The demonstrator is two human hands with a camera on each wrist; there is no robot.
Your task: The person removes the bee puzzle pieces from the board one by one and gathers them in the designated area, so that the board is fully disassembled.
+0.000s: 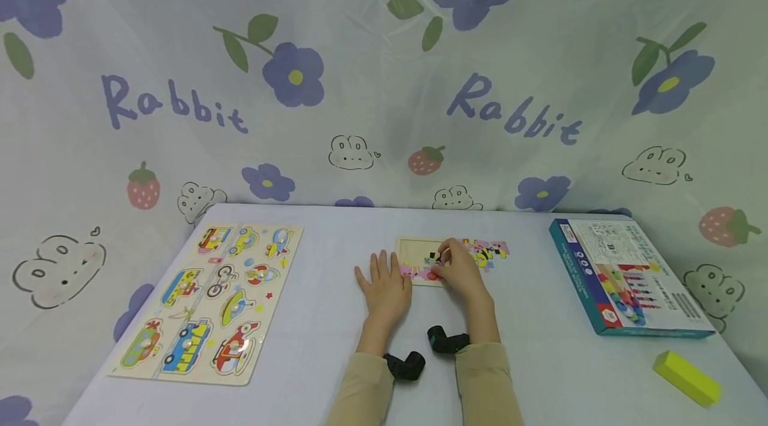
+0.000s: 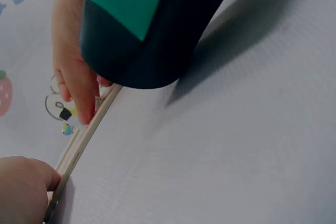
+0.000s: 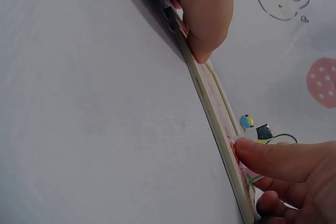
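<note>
A shallow wooden puzzle tray [image 1: 415,248] holds pink pieces along its lower edge. My left hand [image 1: 387,293] lies with fingers spread at its left side; in the left wrist view the left hand [image 2: 23,190] touches the tray's edge [image 2: 89,132]. Over the tray's right part, my right hand [image 1: 462,273] pinches a small puzzle piece between thumb and fingers. The right wrist view shows the right hand [image 3: 294,174] with a piece [image 3: 252,176] at its thumb, close to the tray edge [image 3: 210,114]. The fingers partly hide that piece.
More colourful pieces [image 1: 498,250] lie right of the tray. A vehicle puzzle board [image 1: 207,306] is at the left, a boxed set [image 1: 636,279] at the right, and a yellow block [image 1: 687,378] near the front right. A patterned curtain [image 1: 384,79] hangs behind.
</note>
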